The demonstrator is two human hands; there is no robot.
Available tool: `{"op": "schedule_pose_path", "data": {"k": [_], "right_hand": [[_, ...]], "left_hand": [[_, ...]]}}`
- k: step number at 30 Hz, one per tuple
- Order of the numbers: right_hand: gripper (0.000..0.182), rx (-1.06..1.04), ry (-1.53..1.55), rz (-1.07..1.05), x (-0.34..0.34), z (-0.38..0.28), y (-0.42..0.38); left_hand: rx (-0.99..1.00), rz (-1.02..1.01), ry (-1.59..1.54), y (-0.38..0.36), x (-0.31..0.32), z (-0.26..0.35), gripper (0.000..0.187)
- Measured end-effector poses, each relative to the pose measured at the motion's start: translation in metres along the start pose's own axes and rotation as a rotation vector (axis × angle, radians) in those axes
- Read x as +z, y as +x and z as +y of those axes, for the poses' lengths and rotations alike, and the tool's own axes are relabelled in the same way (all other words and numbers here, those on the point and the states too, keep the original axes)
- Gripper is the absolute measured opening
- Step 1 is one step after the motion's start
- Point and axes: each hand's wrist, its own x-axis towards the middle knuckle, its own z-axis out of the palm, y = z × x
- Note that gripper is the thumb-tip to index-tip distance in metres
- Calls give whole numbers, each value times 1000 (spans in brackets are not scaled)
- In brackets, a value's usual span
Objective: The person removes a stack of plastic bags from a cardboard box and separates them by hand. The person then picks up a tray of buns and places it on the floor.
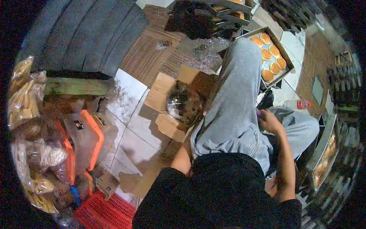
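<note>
Closest to the camera, a black top [225,191] fills the bottom of the view, with grey trousers [236,110] stretching away from it over raised knees. On the person's right, the bare forearm runs up to the right hand [269,121], which rests against the far side of the right knee with the fingers curled around something small and dark [260,113]; what it is cannot be told, and how tightly the hand closes on it is unclear. On the person's left, only the elbow and part of the left forearm [182,160] show below the trouser leg; the left hand itself is hidden behind the leg, so its grip cannot be told.

Just beside the left knee, a wad of clear plastic bags [183,105] lies on flattened cardboard [167,99] spread over the tiled floor [133,133]. Further left, an orange-lidded plastic box [89,137] stands near clear bags of packed pastries [26,95], with a red crate [103,213] at the bottom edge.

To the right of the legs, a metal tray of buns [324,152] sits on edge of view, and a plastic bottle with a red cap [297,104] lies on the floor beyond the hand. Farther away, beyond the knees, another tray [284,53] holds round golden buns [272,59] in rows, with more trays [232,11] stacked at the top.
</note>
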Motion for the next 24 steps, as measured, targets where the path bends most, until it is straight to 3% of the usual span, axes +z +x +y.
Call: {"op": "schedule_pose_path", "data": {"k": [1, 3, 4, 6, 8, 10, 11, 13, 14, 15, 17, 19, 22, 24], "right_hand": [[54, 0, -13, 0, 0, 1, -2], [66, -12, 188, 279, 4, 6, -10], [63, 33, 109, 344, -10, -6, -22], [56, 57, -20, 324, -38, 24, -27], [49, 10, -121, 586, -58, 67, -51], [40, -66, -610, 867, -96, 92, -67], [39, -29, -551, 918, -108, 89, -79], [32, 240, -552, 932, -102, 129, -86], [32, 232, -581, 1002, -87, 159, -76], [31, 221, -610, 1077, -74, 181, -67], [32, 225, -663, 1122, -68, 125, -62], [32, 288, -641, 1038, -76, 101, -57], [34, 332, -673, 997, -81, 97, -51], [35, 371, -685, 972, -82, 94, -45]], "left_hand": [[-5, -20, 22, -4, 1, -4, 34], [-31, -58, 61, -7, 2, -8, 33], [-54, -75, 77, 60, 24, 55, 33], [-103, -97, 109, 65, 0, 47, 32], [-140, -113, 158, 67, -17, 43, 32], [-174, -146, 226, 66, -38, 34, 31], [-185, -149, 233, 75, -43, 39, 31], [369, 315, 376, 102, -58, 52, 19], [300, 290, 749, 113, -65, 55, 25], [298, 282, 758, 122, -68, 54, 25], [740, 594, 1159, 141, -67, 34, 35], [662, 525, 1332, 147, -59, 15, 39], [248, 159, 1543, 147, -49, 18, 41], [171, 62, 1558, 143, -51, 11, 40]]}}
